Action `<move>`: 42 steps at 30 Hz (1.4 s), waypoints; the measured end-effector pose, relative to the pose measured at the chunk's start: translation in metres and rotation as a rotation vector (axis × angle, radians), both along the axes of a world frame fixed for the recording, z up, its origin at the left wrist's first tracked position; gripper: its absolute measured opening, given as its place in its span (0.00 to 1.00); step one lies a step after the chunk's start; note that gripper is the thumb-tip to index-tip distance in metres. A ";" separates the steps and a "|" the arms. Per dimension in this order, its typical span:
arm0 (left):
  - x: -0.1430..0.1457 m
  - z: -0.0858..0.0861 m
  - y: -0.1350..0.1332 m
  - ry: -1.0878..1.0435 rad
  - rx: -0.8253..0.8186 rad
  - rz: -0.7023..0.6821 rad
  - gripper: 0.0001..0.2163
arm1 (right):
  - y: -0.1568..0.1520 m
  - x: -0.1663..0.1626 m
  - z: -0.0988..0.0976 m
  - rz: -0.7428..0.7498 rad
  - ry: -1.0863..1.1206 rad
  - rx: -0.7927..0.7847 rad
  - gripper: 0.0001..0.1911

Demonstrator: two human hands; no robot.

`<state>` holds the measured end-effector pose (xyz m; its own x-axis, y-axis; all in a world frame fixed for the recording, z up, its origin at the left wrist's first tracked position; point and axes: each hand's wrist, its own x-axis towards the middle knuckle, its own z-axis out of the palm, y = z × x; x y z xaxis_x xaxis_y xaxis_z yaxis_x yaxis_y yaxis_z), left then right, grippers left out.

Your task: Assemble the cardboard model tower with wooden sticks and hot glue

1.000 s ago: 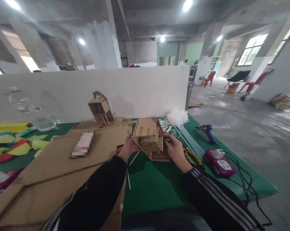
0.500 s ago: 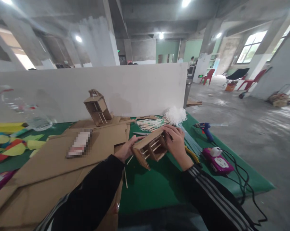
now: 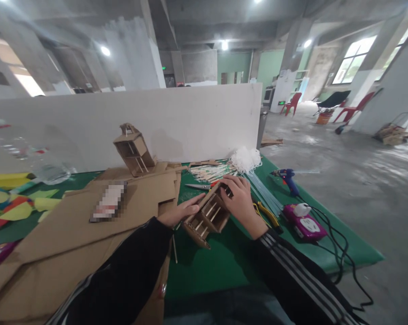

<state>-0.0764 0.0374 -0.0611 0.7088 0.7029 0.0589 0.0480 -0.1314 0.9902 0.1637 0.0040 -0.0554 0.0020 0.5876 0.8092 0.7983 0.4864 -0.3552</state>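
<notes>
A small cardboard model house [image 3: 207,216] with thin stick posts lies tipped on its side on the green table [image 3: 224,262]. My right hand [image 3: 238,201] grips its far end, fingers curled over the top. Against its left side rests my left hand [image 3: 182,211], fingers stretched out flat along the roof edge. A second cardboard model [image 3: 133,151] stands tilted at the back on brown cardboard sheets [image 3: 89,225].
Scissors [image 3: 199,186], a bundle of sticks [image 3: 210,171], white stringy stuff [image 3: 246,159], a blue glue gun [image 3: 287,177], yellow pliers [image 3: 266,215] and a pink power strip [image 3: 303,223] with cables lie to the right. Coloured paper shapes [image 3: 11,203] lie left. A white partition [image 3: 156,122] runs behind.
The model house has been turned from upright to lying on its side and lowered to the table. My right hand shifted onto its top; my left hand opened flat.
</notes>
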 end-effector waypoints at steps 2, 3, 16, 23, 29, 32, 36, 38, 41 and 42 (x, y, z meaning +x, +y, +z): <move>0.000 0.002 0.003 -0.019 -0.094 -0.046 0.37 | -0.001 0.000 0.001 0.006 0.050 0.009 0.10; 0.000 0.002 0.004 -0.045 -0.130 -0.054 0.38 | -0.002 0.001 0.002 -0.002 0.086 0.019 0.09; 0.007 0.000 -0.004 -0.386 -0.217 0.134 0.35 | 0.012 0.018 -0.011 0.165 0.804 -0.311 0.29; 0.014 0.004 -0.011 -0.404 -0.157 0.206 0.48 | 0.012 -0.003 -0.024 0.527 0.810 -0.590 0.37; 0.013 -0.006 -0.003 -0.283 -0.029 0.103 0.50 | 0.007 -0.009 -0.026 0.643 0.762 -0.623 0.42; 0.012 -0.009 0.000 -0.185 0.056 0.063 0.51 | 0.006 -0.007 -0.024 0.617 0.740 -0.588 0.40; 0.011 -0.010 0.000 -0.142 0.111 0.036 0.50 | 0.006 -0.007 -0.022 0.583 0.705 -0.555 0.37; 0.011 -0.011 0.001 -0.128 0.121 0.038 0.50 | 0.007 -0.008 -0.023 0.573 0.692 -0.551 0.36; 0.011 -0.014 0.002 -0.099 0.106 0.019 0.49 | 0.007 -0.009 -0.026 0.566 0.681 -0.542 0.34; 0.010 -0.015 0.003 -0.099 0.103 0.014 0.49 | 0.007 -0.009 -0.026 0.563 0.679 -0.540 0.34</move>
<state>-0.0660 0.0402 -0.0759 0.6863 0.6990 0.2009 -0.0472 -0.2329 0.9714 0.1546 0.0115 -0.0817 -0.0280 0.9291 0.3687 0.0547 0.3697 -0.9275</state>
